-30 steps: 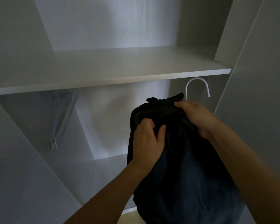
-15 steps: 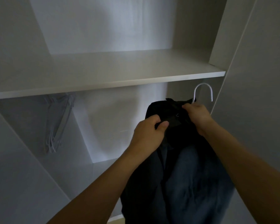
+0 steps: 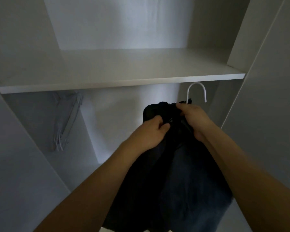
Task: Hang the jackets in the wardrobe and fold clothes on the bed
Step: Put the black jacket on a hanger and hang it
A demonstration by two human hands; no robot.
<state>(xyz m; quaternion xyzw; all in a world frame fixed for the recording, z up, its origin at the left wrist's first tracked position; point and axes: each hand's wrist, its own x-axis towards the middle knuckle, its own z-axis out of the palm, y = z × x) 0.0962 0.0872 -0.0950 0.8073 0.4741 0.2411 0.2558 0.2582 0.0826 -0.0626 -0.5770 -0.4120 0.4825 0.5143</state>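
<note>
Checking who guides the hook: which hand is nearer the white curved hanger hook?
Right. The right hand grips the dark jacket just below the white curved hanger hook; the left hand grips the jacket lower and further left.

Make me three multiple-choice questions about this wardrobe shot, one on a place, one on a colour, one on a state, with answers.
1. Where do the spare pale hangers hang?
A. Under the white shelf, at left
B. On top of the shelf
C. On the floor

2. What colour is the hook above the dark jacket?
A. Black
B. White
C. Red

3. What are the hands doing?
A. Both open, idle
B. Only the left grips
C. Both grip the jacket

Answers: 1 A, they dangle below the shelf's left end. 2 B, it shows white against the wall. 3 C, left hand and right hand curl round the fabric.
</note>
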